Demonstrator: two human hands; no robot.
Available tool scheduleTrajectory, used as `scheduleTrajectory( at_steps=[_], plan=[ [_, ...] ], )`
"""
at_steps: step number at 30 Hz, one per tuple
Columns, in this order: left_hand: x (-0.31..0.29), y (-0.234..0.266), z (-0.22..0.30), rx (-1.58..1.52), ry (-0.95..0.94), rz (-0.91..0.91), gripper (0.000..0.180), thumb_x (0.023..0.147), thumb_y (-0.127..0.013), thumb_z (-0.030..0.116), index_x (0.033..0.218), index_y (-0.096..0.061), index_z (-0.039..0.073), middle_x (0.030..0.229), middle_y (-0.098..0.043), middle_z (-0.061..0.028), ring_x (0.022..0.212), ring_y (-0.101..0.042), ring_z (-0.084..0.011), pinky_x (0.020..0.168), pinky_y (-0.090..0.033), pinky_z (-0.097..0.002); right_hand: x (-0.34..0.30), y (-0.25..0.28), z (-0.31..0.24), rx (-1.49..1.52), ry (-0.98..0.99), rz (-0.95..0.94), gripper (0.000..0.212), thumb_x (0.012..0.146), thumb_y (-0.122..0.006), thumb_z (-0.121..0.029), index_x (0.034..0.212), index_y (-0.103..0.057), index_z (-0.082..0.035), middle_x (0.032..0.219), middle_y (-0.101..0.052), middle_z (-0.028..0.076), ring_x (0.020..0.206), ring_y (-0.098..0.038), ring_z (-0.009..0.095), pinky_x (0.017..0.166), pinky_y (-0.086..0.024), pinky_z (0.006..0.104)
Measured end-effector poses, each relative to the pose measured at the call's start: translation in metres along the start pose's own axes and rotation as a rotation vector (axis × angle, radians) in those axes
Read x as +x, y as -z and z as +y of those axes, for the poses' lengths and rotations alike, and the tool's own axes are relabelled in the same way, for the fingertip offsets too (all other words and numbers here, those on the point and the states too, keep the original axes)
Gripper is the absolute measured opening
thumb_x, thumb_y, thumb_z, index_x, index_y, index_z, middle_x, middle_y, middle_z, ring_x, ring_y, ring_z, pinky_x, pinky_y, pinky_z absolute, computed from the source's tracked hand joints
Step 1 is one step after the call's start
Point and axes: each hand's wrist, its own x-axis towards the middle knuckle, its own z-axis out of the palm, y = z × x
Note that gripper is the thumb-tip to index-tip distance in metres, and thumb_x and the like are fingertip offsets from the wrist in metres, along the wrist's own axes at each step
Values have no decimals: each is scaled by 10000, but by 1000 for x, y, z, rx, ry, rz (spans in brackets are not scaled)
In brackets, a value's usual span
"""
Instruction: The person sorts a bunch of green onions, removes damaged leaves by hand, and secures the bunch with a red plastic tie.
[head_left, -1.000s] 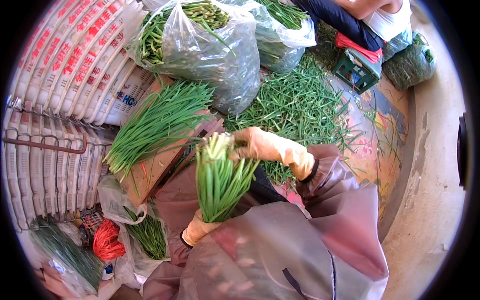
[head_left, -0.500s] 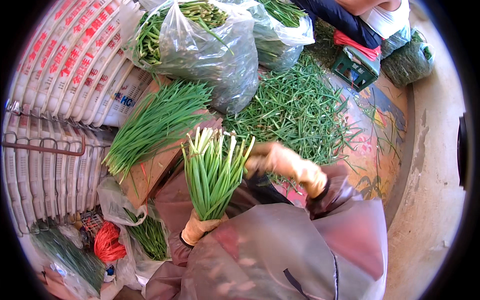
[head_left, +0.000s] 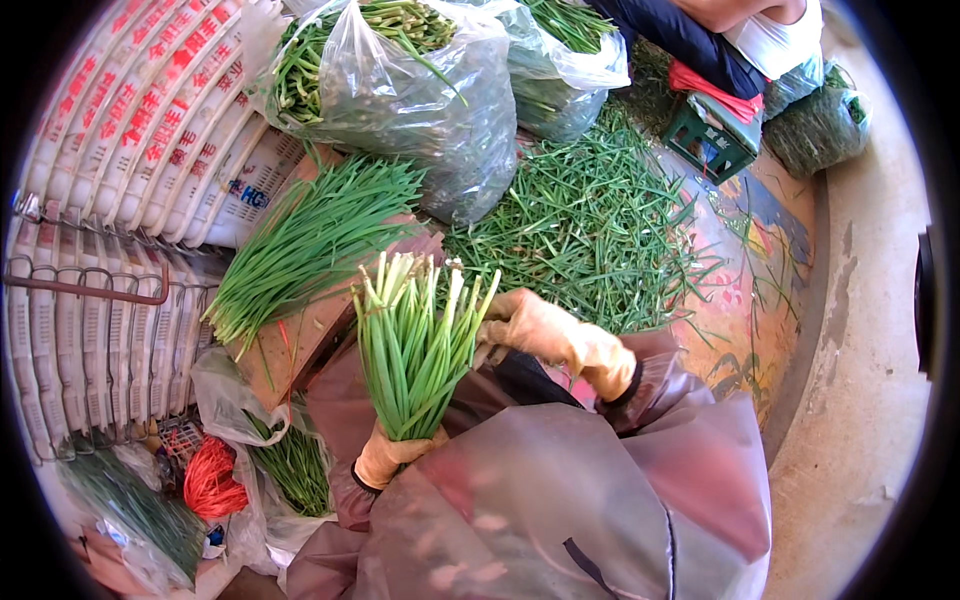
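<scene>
A bunch of garlic chives (head_left: 412,345) stands upright in front of my apron, pale root ends up and green leaves down. Wrapped around its lower part is my left hand (head_left: 397,457), in a tan glove. My right hand (head_left: 515,325), gloved too, is at the bunch's right side with its fingers bent in against the outer stalks. Its fingertips are partly hidden, and what they pinch does not show. A larger heap of garlic chives (head_left: 315,235) lies on a wooden board (head_left: 268,368) to the left.
Beyond my hands, loose green trimmings (head_left: 590,230) cover the floor. Clear plastic bags of greens (head_left: 420,130) stand at the back. Stacked white baskets (head_left: 110,330) line the left side, near red twine (head_left: 213,478). A co-worker (head_left: 770,40) sits by a green crate (head_left: 708,140).
The bunch and my left hand have shifted slightly left. My right hand, blurred before, has moved a little lower and now shows more sharply beside the stalks.
</scene>
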Motion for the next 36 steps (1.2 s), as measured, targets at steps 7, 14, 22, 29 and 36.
scheduleTrajectory(
  at_steps=[7, 14, 22, 29, 36],
  plan=[
    [-8, 2, 0, -124, 114, 14, 549, 662, -715, -17, 1184, -548, -38, 933, -654, -98, 804, -619, -188, 724, -507, -312, 12, 3, 9, 281, 3, -20, 314, 943, -545, -296, 1120, -645, -56, 877, -689, 58, 690, -637, 136, 653, -527, 255],
    [-4, -4, 19, -118, 193, -18, 473, 704, -715, 3, 1151, -566, -45, 905, -660, -96, 804, -623, -178, 738, -504, -306, 22, 1, 22, 76, -52, -121, 233, 908, -589, -190, 1093, -630, -54, 830, -685, 67, 633, -651, 148, 584, -545, 294],
    [-12, -8, 39, -168, 236, 63, 309, 731, -718, 12, 1024, -629, -32, 914, -671, -72, 817, -625, -156, 752, -499, -290, -12, 72, 16, -523, 17, 542, 257, 867, -627, -158, 1081, -664, -20, 899, -705, 118, 798, -676, 172, 745, -530, 303],
    [-2, -14, 41, -152, 249, 67, 292, 736, -711, 5, 1013, -629, -37, 890, -670, -94, 802, -627, -164, 738, -498, -294, -11, 10, 16, 78, 49, 19, 369, 836, -703, -214, 1140, -644, -14, 969, -683, 72, 847, -598, 151, 781, -484, 289],
    [-4, -9, 40, -366, 309, 75, 384, 693, -713, 63, 1039, -610, -69, 798, -667, -113, 685, -610, -174, 622, -479, -277, 3, -8, 25, 125, 60, 6, 221, 844, -708, -176, 992, -671, -16, 809, -671, 45, 696, -609, 113, 622, -482, 264]
  ],
)
